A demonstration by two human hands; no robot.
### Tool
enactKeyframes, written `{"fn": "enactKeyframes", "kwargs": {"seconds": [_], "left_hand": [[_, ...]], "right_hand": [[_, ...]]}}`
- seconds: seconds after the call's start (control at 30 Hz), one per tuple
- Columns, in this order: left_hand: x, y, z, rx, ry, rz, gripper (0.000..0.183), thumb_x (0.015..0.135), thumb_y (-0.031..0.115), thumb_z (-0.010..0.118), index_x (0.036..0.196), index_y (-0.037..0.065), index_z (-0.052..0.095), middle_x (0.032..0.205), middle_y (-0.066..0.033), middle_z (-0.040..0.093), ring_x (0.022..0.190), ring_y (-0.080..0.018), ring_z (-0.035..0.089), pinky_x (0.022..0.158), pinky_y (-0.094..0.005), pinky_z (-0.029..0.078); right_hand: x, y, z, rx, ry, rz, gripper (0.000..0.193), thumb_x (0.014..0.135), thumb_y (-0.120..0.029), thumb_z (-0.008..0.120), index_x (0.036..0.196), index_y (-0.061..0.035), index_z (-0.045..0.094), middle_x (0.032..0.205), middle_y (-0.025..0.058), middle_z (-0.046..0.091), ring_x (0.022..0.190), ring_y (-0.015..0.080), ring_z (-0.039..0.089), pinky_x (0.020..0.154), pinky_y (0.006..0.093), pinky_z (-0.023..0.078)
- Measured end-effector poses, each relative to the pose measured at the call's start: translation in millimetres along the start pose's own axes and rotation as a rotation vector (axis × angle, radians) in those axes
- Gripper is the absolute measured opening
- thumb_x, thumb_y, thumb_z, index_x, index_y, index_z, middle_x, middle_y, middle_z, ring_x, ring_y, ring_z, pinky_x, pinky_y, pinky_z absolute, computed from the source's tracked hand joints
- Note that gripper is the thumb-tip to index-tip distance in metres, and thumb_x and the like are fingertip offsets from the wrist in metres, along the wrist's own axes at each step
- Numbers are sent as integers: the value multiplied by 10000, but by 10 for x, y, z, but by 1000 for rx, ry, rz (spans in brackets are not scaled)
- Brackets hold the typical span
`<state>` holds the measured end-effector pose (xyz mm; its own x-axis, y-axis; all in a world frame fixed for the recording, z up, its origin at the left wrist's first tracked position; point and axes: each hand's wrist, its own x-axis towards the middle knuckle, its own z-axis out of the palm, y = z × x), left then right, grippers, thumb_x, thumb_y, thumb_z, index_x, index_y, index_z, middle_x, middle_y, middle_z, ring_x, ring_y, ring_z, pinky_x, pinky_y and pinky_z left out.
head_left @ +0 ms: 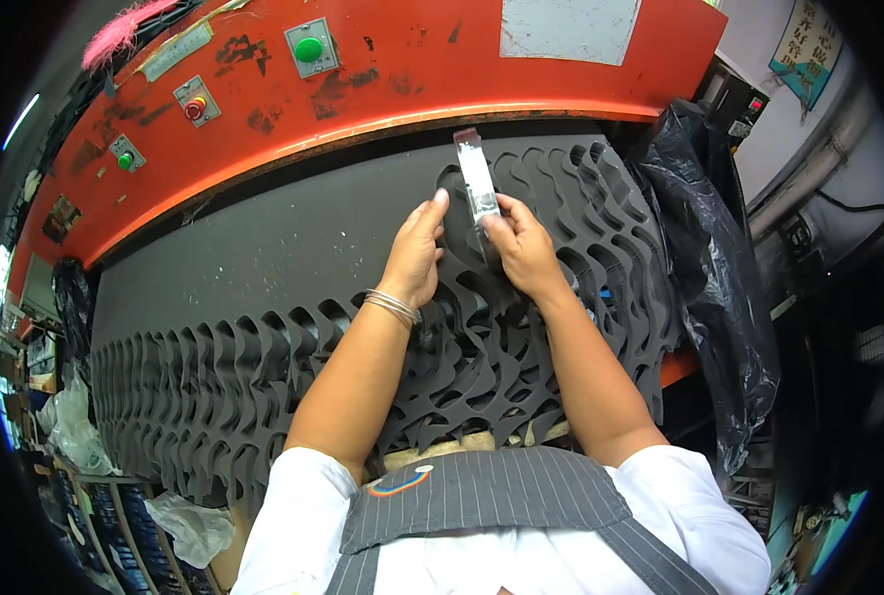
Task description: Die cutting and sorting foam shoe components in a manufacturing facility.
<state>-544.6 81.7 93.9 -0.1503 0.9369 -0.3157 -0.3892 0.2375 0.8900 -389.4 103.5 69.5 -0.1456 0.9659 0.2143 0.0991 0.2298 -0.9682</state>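
Observation:
My right hand is closed on the lower end of a narrow metal cutting die, its thumb on the near side. The die stands tilted, silvery-white along its length with a dark reddish far end. To its left, my left hand is apart from it, thumb stretched upward and the other fingers partly hidden, with nothing visible in it. Both hands are over a dark grey foam sheet. Wavy cut-outs fill the sheet's right side and near edge, leaving a web of curved strips.
Across the far side runs an orange-red press beam with green buttons and a red knob. A black plastic bag hangs at the right. Clear plastic bags lie at the lower left.

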Motion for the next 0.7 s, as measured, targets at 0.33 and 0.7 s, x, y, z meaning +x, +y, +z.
{"fn": "enactKeyframes", "kwargs": {"seconds": [0.33, 0.7], "left_hand": [[-710, 665, -656, 822, -481, 235, 744, 663, 232, 842, 1242, -54, 472, 1078, -123, 597, 974, -168, 567, 869, -292, 461], [-4, 465, -907, 364, -22, 76, 399, 722, 117, 671, 1069, -37, 547, 939, -102, 622, 774, -165, 610, 680, -276, 509]], "right_hand": [[-704, -492, 283, -158, -727, 166, 427, 640, -382, 768, 814, -1, 681, 665, 125, 632, 621, 212, 604, 610, 332, 471], [400, -473, 811, -895, -416, 218, 505, 716, -377, 664, 1021, 25, 663, 1002, 209, 665, 960, 347, 636, 811, 420, 509]]}}
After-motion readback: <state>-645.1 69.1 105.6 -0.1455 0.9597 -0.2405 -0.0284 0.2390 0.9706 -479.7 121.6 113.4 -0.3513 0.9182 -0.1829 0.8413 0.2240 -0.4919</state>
